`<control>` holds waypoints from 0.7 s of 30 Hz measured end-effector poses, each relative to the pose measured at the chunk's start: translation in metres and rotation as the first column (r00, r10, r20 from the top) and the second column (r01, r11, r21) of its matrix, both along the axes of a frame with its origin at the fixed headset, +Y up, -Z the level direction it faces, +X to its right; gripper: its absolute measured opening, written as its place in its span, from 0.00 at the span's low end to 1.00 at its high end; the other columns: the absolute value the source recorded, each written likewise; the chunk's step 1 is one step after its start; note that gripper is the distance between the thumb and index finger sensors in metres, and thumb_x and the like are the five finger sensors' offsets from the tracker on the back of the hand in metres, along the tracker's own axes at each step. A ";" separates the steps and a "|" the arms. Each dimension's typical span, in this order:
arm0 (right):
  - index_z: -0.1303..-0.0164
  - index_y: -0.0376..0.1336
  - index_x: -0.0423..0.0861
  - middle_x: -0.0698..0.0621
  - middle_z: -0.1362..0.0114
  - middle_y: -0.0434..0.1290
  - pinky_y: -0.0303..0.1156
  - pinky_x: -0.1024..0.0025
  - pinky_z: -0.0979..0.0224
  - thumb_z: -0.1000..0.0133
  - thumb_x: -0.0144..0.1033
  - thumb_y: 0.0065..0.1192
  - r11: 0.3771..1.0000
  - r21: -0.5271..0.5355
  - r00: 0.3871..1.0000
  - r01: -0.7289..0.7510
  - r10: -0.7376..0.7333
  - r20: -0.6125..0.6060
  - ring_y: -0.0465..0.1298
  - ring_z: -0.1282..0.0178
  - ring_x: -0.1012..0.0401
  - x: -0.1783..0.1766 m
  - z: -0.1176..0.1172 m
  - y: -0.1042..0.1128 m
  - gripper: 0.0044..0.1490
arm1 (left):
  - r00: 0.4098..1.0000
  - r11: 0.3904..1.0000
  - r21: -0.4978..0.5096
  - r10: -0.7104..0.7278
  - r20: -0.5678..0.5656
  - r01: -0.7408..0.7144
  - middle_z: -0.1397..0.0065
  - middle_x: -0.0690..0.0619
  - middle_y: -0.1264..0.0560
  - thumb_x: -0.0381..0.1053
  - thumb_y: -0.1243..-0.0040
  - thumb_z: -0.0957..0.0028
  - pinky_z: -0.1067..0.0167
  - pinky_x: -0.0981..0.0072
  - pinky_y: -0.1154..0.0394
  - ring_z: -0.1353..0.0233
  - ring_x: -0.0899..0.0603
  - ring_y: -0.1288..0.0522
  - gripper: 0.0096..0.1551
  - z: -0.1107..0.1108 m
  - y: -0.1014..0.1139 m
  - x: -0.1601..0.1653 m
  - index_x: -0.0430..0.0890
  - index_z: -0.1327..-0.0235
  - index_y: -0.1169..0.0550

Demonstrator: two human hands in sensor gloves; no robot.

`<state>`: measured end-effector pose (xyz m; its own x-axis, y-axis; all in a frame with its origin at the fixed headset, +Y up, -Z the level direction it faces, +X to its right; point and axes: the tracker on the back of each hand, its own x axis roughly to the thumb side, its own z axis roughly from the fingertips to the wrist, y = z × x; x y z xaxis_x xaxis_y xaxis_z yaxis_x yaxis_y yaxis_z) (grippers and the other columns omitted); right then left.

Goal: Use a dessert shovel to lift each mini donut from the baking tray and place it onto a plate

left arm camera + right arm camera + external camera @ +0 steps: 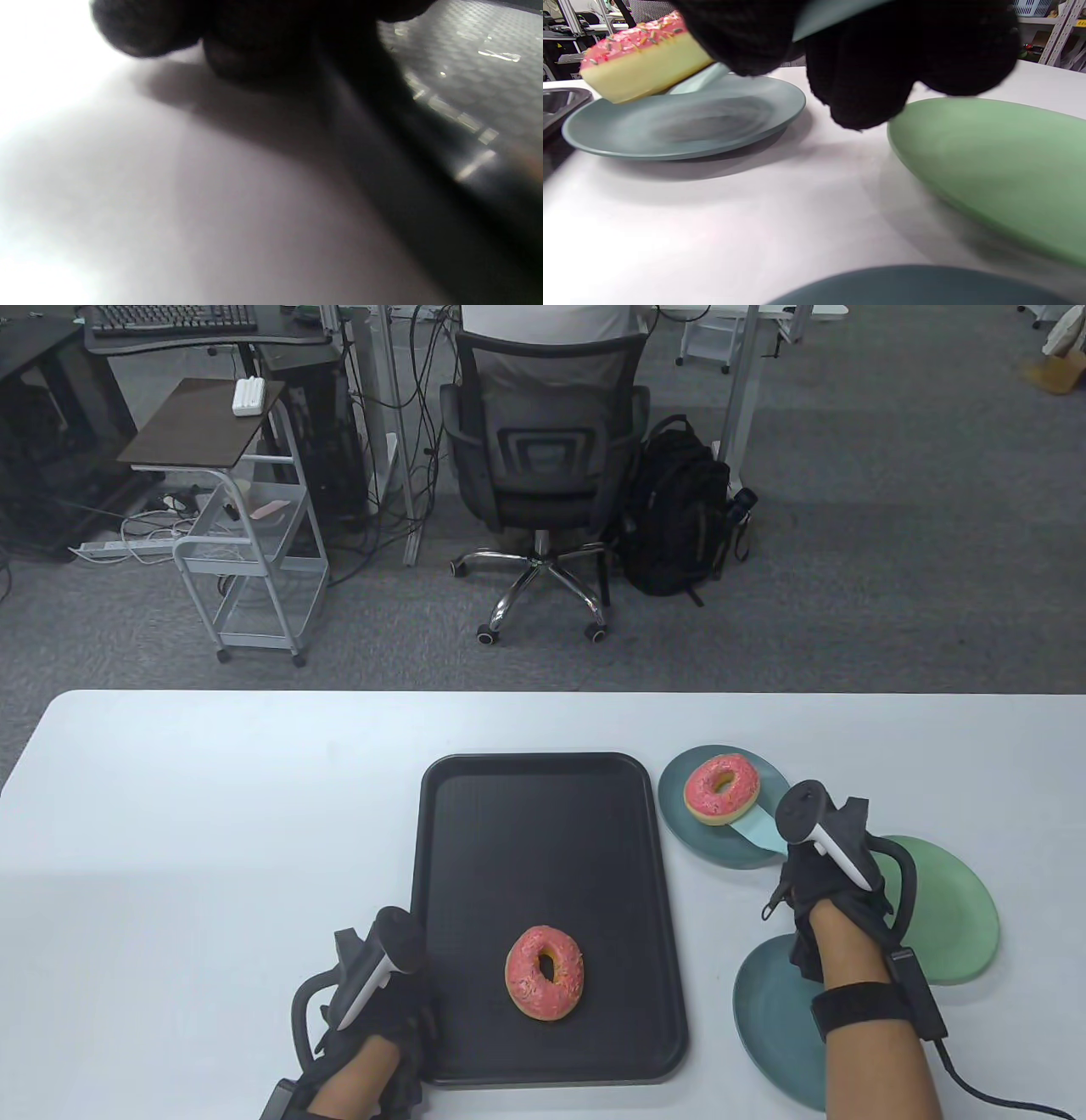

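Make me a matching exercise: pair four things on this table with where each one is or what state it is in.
Things:
1. donut on the shovel
2. second donut
3. green plate
4. left hand

Places or states:
A. lies on the black baking tray
B. bare, right of the right hand
C. at the tray's near left corner
D. tilted over the far blue-grey plate

Pairs: 1-D, 2-A, 3-B, 4-C
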<state>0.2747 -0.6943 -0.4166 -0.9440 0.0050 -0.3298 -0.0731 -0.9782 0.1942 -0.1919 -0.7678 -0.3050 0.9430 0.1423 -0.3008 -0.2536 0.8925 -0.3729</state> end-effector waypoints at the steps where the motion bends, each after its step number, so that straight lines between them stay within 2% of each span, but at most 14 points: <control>1: 0.26 0.57 0.42 0.37 0.36 0.77 0.83 0.52 0.47 0.49 0.36 0.68 1.000 -0.002 1.000 -0.006 0.006 -0.001 0.83 0.52 0.49 -0.001 -0.001 -0.001 0.40 | 1.000 1.000 0.000 0.001 0.000 -0.001 0.47 0.53 0.24 0.62 0.45 0.44 0.61 0.61 0.16 0.61 0.52 0.15 0.33 0.000 0.000 0.000 0.44 0.32 0.33; 9: 0.28 0.60 0.43 0.38 0.37 0.79 0.85 0.54 0.48 0.50 0.35 0.71 0.995 0.028 0.995 -0.098 0.098 -0.015 0.85 0.53 0.49 -0.013 -0.005 -0.005 0.39 | 1.000 1.000 -0.002 0.006 0.000 -0.006 0.47 0.53 0.24 0.62 0.45 0.44 0.61 0.61 0.16 0.61 0.51 0.15 0.33 0.000 0.000 0.000 0.44 0.32 0.33; 21: 0.32 0.65 0.48 0.42 0.39 0.82 0.88 0.56 0.52 0.53 0.36 0.76 0.969 0.125 0.977 -0.214 0.212 0.030 0.87 0.55 0.51 -0.018 -0.003 0.006 0.37 | 1.000 1.000 -0.001 0.006 0.001 -0.006 0.47 0.53 0.24 0.62 0.45 0.44 0.61 0.61 0.16 0.61 0.51 0.15 0.33 0.000 0.000 0.000 0.44 0.32 0.33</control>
<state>0.2563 -0.6882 -0.4199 -0.9225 -0.1531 -0.3543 0.1378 -0.9881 0.0681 -0.1923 -0.7681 -0.3051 0.9423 0.1478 -0.3003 -0.2589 0.8905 -0.3741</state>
